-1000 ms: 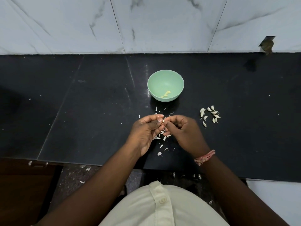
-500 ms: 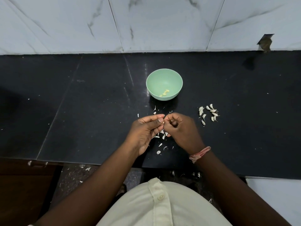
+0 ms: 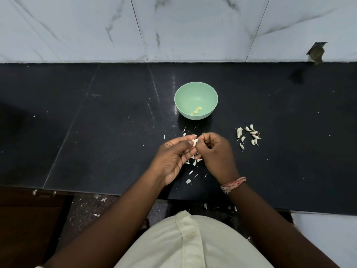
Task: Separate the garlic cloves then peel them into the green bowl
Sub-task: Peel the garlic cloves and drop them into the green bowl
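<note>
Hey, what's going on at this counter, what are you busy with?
A person is peeling garlic. The left hand pinches a garlic clove while the right hand picks at its skin. A few peeled cloves already lie in the green bowl. A cluster of unpeeled cloves waits on the black counter to the right, and bits of skin are scattered under the hands.

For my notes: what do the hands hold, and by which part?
Both hands, left hand and right hand, pinch one garlic clove at their fingertips; which part cannot be told.
</note>
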`<state>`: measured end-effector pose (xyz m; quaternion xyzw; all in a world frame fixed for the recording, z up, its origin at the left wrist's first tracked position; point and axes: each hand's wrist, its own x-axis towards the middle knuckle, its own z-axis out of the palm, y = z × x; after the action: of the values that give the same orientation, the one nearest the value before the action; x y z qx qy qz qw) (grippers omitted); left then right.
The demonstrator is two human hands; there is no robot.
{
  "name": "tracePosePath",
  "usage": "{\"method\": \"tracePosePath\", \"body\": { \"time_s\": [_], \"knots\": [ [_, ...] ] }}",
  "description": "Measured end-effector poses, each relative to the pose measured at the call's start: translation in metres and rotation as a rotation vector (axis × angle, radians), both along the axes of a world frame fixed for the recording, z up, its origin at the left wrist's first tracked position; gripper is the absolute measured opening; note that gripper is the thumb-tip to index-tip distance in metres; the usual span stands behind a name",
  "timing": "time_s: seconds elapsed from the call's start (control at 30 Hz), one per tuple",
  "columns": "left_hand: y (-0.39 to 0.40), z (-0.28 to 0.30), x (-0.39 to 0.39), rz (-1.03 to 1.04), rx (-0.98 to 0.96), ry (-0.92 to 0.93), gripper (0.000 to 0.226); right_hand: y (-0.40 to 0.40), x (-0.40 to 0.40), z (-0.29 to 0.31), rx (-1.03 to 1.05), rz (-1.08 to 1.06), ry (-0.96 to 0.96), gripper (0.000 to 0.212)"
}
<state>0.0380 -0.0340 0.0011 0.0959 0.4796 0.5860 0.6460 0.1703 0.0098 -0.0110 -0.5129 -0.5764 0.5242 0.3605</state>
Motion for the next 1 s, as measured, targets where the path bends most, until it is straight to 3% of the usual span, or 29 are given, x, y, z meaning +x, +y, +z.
{"method": "tracePosePath", "body": {
  "time_s": [0.13,0.33,0.43,0.7,0.83,1.0],
  "knots": [
    [-0.003,-0.004,0.001,0.009,-0.026,-0.002,0.016,0.004,0.003,-0.004,0.006,-0.073,-0.069,0.007],
    [-0.011,-0.026,0.004,0.076,-0.153,0.023,0.018,0.000,0.008,-0.023,-0.053,0.066,-0.230,0.018],
    [-0.014,-0.033,0.004,0.092,-0.179,0.008,0.018,-0.008,0.007,-0.024,-0.123,0.047,-0.208,0.026],
    [-0.016,-0.032,0.006,0.119,-0.096,-0.012,0.017,-0.014,0.008,-0.023,-0.059,0.026,-0.187,0.013],
    [-0.014,-0.032,0.006,0.153,-0.061,0.010,0.019,-0.016,0.005,-0.021,0.023,0.018,-0.253,0.016],
    [-0.014,-0.030,0.006,0.167,-0.046,0.020,0.021,-0.017,0.001,-0.021,-0.026,0.017,-0.198,0.013]
  ]
}}
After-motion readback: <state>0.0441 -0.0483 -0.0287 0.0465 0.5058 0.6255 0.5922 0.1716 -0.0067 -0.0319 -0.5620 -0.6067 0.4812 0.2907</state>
